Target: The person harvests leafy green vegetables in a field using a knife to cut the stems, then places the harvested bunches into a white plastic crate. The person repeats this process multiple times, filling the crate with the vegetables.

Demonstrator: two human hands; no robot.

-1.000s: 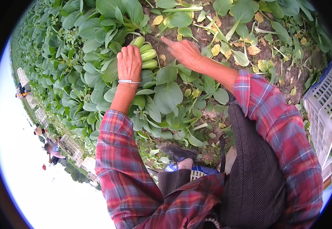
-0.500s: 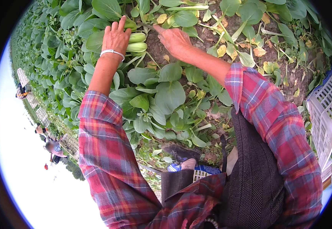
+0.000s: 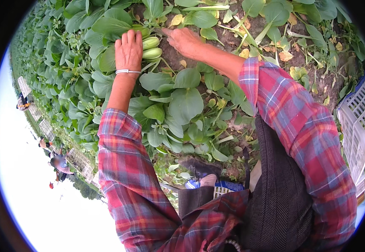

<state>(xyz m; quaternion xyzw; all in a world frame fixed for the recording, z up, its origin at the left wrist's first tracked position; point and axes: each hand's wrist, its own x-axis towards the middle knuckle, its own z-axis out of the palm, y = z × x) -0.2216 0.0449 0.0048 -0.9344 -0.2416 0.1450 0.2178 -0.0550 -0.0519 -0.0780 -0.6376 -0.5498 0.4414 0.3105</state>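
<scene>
At the upper middle, my left hand (image 3: 128, 50), with a white band on its wrist, has its fingers closed over a bok choy plant (image 3: 141, 30) at its pale green base. Two more bok choy heads (image 3: 151, 53) lie side by side just right of that hand, thick stems pointing right. My right hand (image 3: 183, 41) is closed, to the right of the plant's base. From its fingers a thin dark blade, seemingly a small knife (image 3: 159, 30), points left toward the base; its handle is hidden in the hand.
Leafy bok choy (image 3: 186, 103) grows between my arms and densely to the left. Brown soil with yellowed leaves (image 3: 285, 56) and loose stalks lies on the right. A white plastic crate (image 3: 355, 119) stands at the far right. People (image 3: 61, 164) and crates are at the far left.
My left hand has drawn slightly down and its fingers have curled in over the plant. The plant's leaves have shifted left and down. My right hand has moved only slightly.
</scene>
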